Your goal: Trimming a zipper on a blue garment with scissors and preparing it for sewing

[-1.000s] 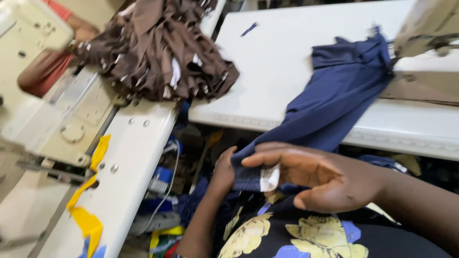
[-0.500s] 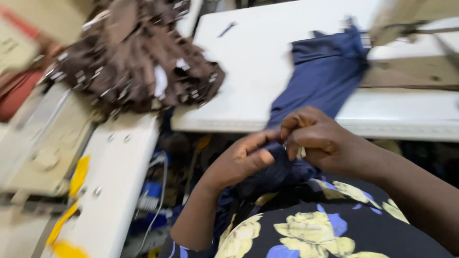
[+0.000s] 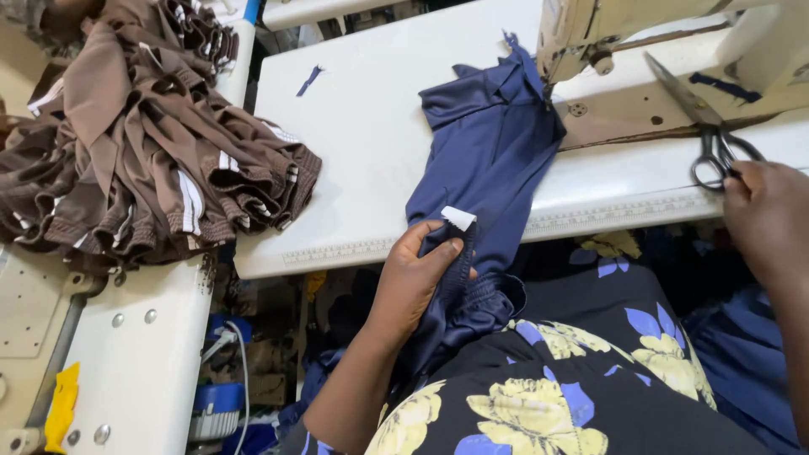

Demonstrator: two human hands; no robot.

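The right hand [image 3: 768, 211] has left the navy garment [image 3: 493, 160] and now grips black scissors [image 3: 704, 126] at three o'clock. The left hand [image 3: 413, 278] alone pinches the garment's white-tagged edge at center, apparently ready for trimming.

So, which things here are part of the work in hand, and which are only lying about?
In use:
- left hand holding the navy garment and its white label
- right hand touching the scissors
- sewing machine

Lying about:
- brown garment pile
- navy scrap
- yellow strip
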